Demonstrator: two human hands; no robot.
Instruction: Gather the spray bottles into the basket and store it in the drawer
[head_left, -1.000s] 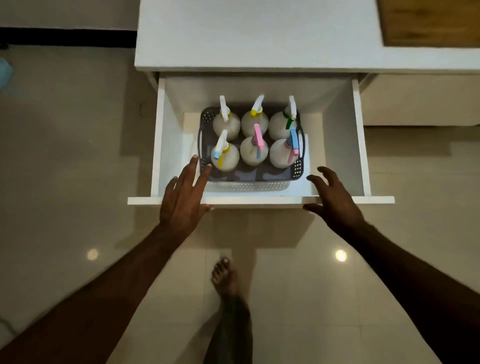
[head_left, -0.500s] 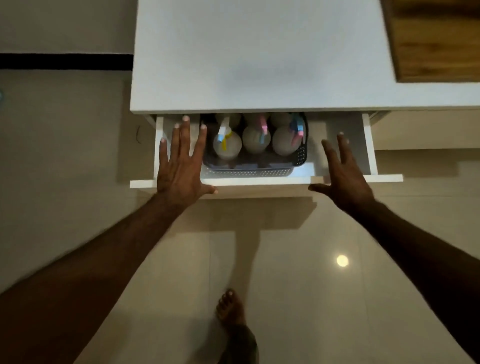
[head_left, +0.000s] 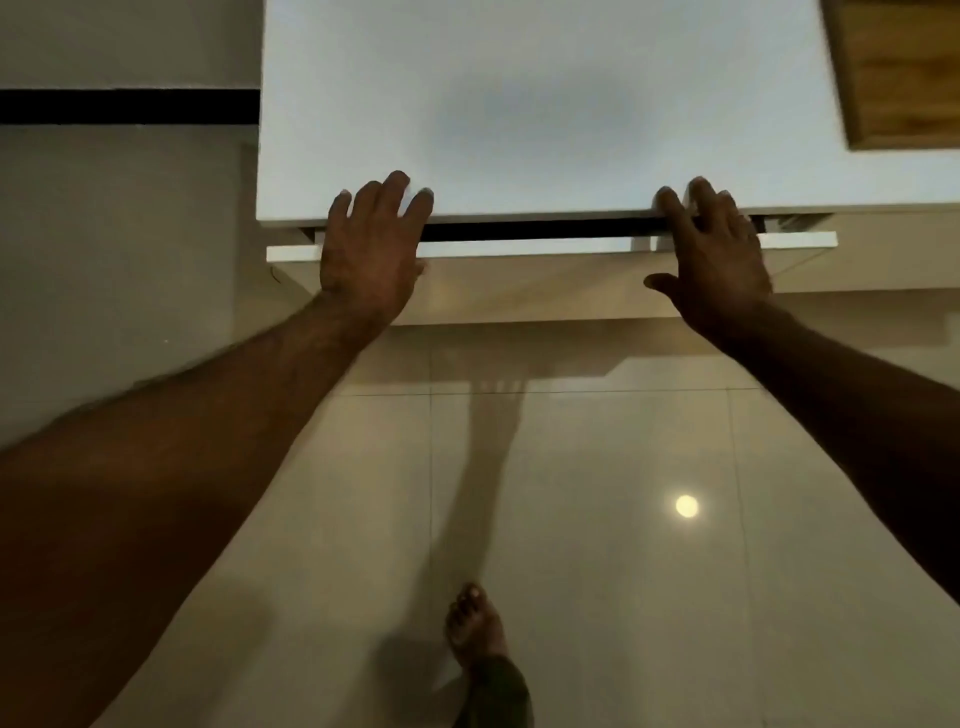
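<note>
Drawer nearly shut beneath table; left hand and right hand, fingers spread, pressing drawer front. Final step closing; remaining: push flush, fingertips clearing gap.

White countertop; wooden board at its far-right corner; glossy tiled floor.

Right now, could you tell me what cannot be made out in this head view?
- Basket and bottles: hidden; the white top covers the drawer, leaving only a dark slit.
- Fingertips of the left hand and right hand: blurred at the top's edge; touching it or not, I cannot tell.
- Wooden board: cut off by the upper right edge.
- Foot: the leg runs out at the bottom edge.
</note>
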